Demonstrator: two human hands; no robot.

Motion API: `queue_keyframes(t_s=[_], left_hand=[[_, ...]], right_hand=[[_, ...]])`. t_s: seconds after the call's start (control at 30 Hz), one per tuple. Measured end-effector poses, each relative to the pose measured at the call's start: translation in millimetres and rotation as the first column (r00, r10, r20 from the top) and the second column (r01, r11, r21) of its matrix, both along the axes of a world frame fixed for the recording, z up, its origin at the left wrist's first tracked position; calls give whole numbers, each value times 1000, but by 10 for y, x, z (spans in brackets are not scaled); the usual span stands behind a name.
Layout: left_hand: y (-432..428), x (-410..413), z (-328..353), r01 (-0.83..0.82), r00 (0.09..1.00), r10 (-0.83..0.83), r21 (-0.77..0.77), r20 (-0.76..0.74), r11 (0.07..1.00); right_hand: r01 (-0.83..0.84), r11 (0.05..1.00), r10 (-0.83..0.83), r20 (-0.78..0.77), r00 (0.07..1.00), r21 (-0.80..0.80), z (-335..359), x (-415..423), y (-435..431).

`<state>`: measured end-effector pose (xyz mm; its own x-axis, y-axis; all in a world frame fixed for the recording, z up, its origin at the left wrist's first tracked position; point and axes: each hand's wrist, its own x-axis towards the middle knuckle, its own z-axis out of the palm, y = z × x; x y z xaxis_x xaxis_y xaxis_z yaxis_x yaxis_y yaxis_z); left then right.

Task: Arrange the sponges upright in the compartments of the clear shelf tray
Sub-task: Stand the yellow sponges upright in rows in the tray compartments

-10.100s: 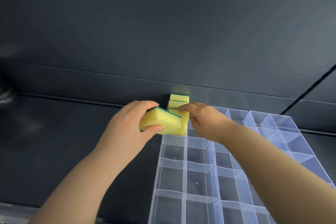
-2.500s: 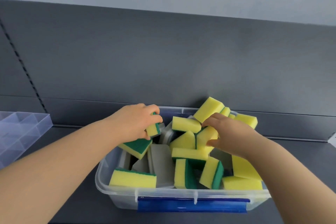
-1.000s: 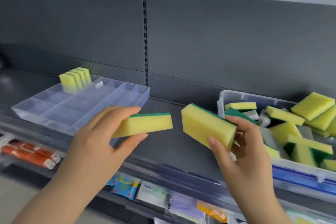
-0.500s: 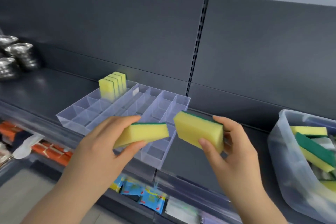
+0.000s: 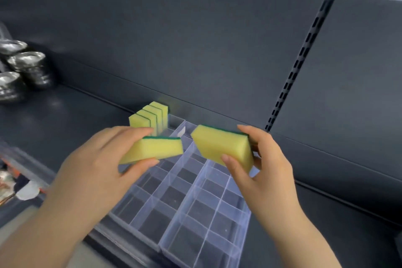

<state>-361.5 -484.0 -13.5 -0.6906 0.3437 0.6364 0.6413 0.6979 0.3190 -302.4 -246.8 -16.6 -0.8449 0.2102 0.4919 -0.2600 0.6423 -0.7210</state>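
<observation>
- Above the clear tray [image 5: 196,215], mid-view, the left grip [image 5: 91,172] pinches a sponge [image 5: 154,150]. The thumb is beneath and the fingers on top. The sponge lies nearly flat with its green layer up.
- At 3 o'clock from it, close but not touching, the right grip [image 5: 261,172] pinches a second sponge [image 5: 221,148]. The thumb presses the yellow face and the fingers curl behind the green side. The sponge is tilted.
- The tray lies on the dark shelf [image 5: 65,115], running from 6 o'clock toward 11 o'clock.
- In the tray's far corner at 11 o'clock, a row of upright sponges [image 5: 150,119] stands pressed face to face.
- At 9 o'clock on the shelf, well apart from the tray, sit blurred stacks of metal dishes [image 5: 24,72].
- At 1 o'clock a slotted strip [image 5: 298,65] runs up the back panel.
</observation>
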Motion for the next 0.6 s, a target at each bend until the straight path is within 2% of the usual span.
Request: queue_keyframes(t_s=[0.2,0.43,0.6], left_hand=[[-256,-481,-172,-21,998,21,-8,65,1000],[-666,-1128,-212,47,975,-67,99,214,994],[-1066,-1663,-244,157,972,-161,36,173,987]], right_hand=[[45,998,-47,77,996,35,-14,-326,-132],[49,997,-59,162,985,65,40,-724,-670],[139,975,-165,150,975,173,113,-1126,-1105]])
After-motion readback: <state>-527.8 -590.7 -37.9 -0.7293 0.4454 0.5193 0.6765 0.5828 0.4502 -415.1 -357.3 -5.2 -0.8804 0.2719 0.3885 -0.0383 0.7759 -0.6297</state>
